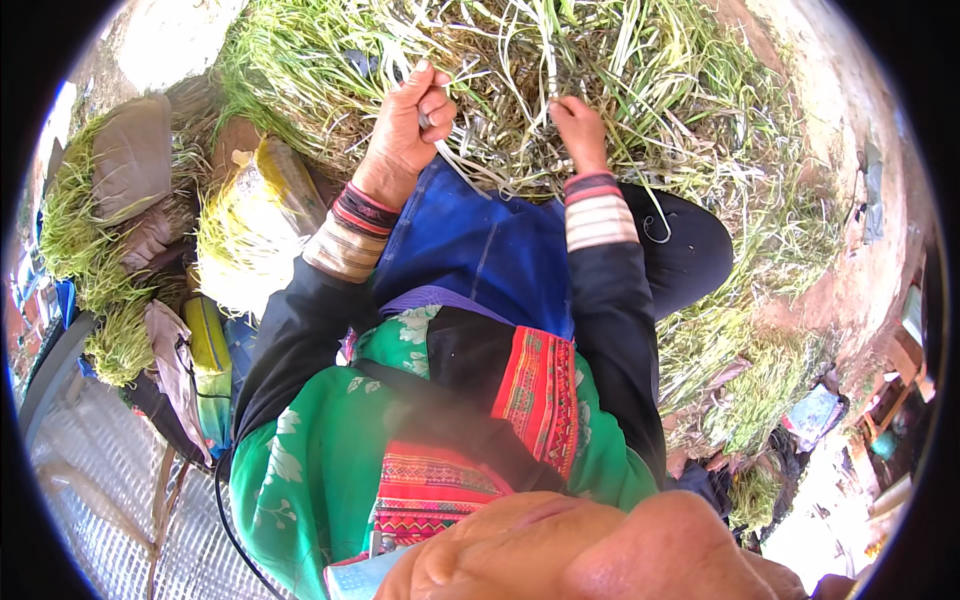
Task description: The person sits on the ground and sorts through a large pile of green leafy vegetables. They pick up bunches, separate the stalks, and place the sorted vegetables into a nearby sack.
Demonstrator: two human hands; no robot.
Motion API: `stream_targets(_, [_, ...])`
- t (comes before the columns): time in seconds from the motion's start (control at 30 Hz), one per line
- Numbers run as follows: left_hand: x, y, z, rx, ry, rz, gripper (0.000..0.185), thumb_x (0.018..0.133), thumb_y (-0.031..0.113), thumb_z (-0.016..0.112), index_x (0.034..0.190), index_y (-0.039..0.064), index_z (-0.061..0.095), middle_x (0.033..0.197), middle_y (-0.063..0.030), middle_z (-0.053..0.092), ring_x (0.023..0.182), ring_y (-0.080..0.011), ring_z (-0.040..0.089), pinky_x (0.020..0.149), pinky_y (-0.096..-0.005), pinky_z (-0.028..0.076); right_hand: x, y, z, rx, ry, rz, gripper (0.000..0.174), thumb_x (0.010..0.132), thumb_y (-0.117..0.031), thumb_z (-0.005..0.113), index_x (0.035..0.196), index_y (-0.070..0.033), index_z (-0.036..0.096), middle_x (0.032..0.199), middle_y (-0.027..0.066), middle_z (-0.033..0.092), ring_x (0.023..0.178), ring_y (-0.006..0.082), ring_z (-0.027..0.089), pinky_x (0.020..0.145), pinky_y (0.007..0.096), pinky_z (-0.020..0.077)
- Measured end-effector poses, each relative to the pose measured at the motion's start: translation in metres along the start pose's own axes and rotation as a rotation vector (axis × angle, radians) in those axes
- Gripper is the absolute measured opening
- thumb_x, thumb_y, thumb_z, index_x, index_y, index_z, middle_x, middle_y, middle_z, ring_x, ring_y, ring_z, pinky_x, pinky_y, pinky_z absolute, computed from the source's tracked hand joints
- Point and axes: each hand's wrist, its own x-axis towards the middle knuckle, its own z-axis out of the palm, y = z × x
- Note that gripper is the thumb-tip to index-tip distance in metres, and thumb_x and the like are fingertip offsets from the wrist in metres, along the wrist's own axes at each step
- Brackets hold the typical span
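My left hand (416, 112) is raised at the left of my lap, with its fingers curled round a small bunch of pale plant stalks (459, 163). The white ends hang below the fist towards a blue cloth (480, 232) on my lap. On the right, my right hand (583, 133) pinches a thin whitish stalk (551, 64) at the edge of the heap. Before me spreads a large pile of long green leafy stalks (667, 82), tangled with brown, withered leaves. Both hands are apart.
On the left stand a bundle of yellow-green stalks (247, 225) and another bundle (120, 330) near a brown wrapping (135, 157). A yellow and blue bag (208, 367) is beside a woven translucent sheet (112, 480). More stalks (750, 405) lie at the right on reddish ground (802, 300).
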Motion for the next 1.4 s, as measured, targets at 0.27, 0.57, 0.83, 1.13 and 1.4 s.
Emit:
stream_targets(0.27, [-0.015,-0.015,0.032,0.225,0.014,0.001,0.020,0.090,0.023,0.057,0.086,0.004,0.056,0.059,0.0052,0.036,0.051,-0.0053,0.035,0.037,-0.0166,0.021,-0.096,-0.023,-0.129,1.249,0.157,-0.229,0.035,0.087,-0.014,0.058,0.118,0.000,0.053,0.084,0.0116,0.065,0.076,0.0235,0.064,0.077,0.0392,0.0531])
stream_targets(0.57, [-0.024,-0.022,0.042,0.737,-0.018,0.143,0.021,0.086,0.014,0.059,0.102,0.002,0.064,0.085,-0.0045,0.067,0.072,-0.0091,0.065,0.040,-0.0143,0.030,-0.097,-0.048,-0.014,0.763,-0.102,-0.074,0.031,0.087,-0.003,0.058,0.118,-0.002,0.057,0.092,0.0006,0.062,0.082,0.0053,0.055,0.074,0.0196,0.0437])
stream_targets(0.83, [-0.022,-0.036,0.030,0.738,0.046,0.144,0.018,0.081,0.018,0.067,0.090,0.003,0.066,0.075,-0.0022,0.065,0.061,-0.0068,0.061,0.039,-0.0171,0.030,-0.110,-0.058,0.008,0.144,0.097,-0.573,0.027,0.078,-0.004,0.066,0.105,-0.005,0.062,0.089,0.0112,0.064,0.080,0.0243,0.062,0.069,0.0303,0.0486])
stream_targets(1.13, [-0.016,-0.039,0.020,0.753,0.025,0.080,0.019,0.080,0.020,0.068,0.092,0.005,0.063,0.072,0.0031,0.060,0.060,-0.0022,0.054,0.041,-0.0163,0.029,-0.094,-0.064,0.013,0.676,-0.293,-0.042,0.045,0.091,-0.041,0.051,0.112,-0.002,0.059,0.095,0.0046,0.061,0.091,0.0132,0.055,0.076,0.0281,0.0445])
stream_targets(1.4, [0.001,-0.038,0.030,0.639,0.106,0.169,0.016,0.084,0.017,0.060,0.094,0.004,0.059,0.082,-0.0027,0.063,0.071,-0.0096,0.060,0.044,-0.0189,0.031,-0.073,-0.083,0.035,1.658,0.015,0.086,0.015,0.092,-0.019,0.055,0.095,-0.005,0.059,0.089,0.0080,0.065,0.086,0.0194,0.062,0.077,0.0344,0.0513])
